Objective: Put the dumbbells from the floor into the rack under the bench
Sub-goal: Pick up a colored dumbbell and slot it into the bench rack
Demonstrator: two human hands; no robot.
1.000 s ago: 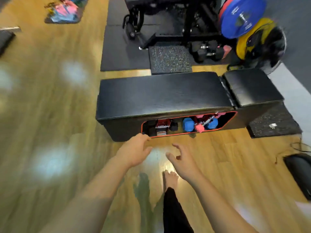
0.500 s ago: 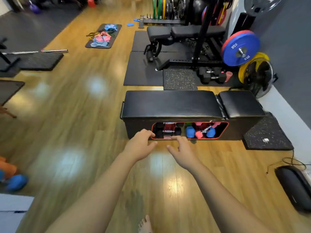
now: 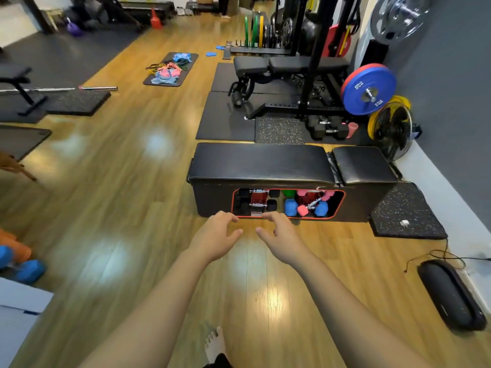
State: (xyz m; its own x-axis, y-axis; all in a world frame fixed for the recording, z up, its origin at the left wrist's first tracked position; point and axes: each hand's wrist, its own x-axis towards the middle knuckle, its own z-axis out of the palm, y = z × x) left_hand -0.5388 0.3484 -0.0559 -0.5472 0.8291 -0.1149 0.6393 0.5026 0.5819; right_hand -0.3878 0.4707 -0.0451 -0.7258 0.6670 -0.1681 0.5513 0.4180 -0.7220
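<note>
A black padded bench [image 3: 261, 162] stands on the wood floor ahead of me. Its red-rimmed rack opening [image 3: 341, 205] holds black dumbbells [image 3: 271, 204] on the left, blue dumbbells [image 3: 290, 207] and pink dumbbells [image 3: 303, 210] on the right. My left hand [image 3: 214, 239] and my right hand [image 3: 285, 239] hover side by side in front of the opening, fingers loosely curled, holding nothing. At the far left edge lie blue dumbbell heads [image 3: 28, 270] beside an orange shape [image 3: 16, 247].
Behind the bench are black mats [image 3: 225, 120], a weight bench with a rack frame [image 3: 289, 66], black hex dumbbells [image 3: 325, 127], a blue weight plate [image 3: 368, 90] and a fan [image 3: 392, 128]. A speckled mat [image 3: 406, 212] and a black device [image 3: 451, 294] lie right. My bare foot [image 3: 215, 343] is below.
The view has pulled back and tilted up, showing more of the room. Both hands stay empty and now sit closer together, lower in front of the rack opening.
</note>
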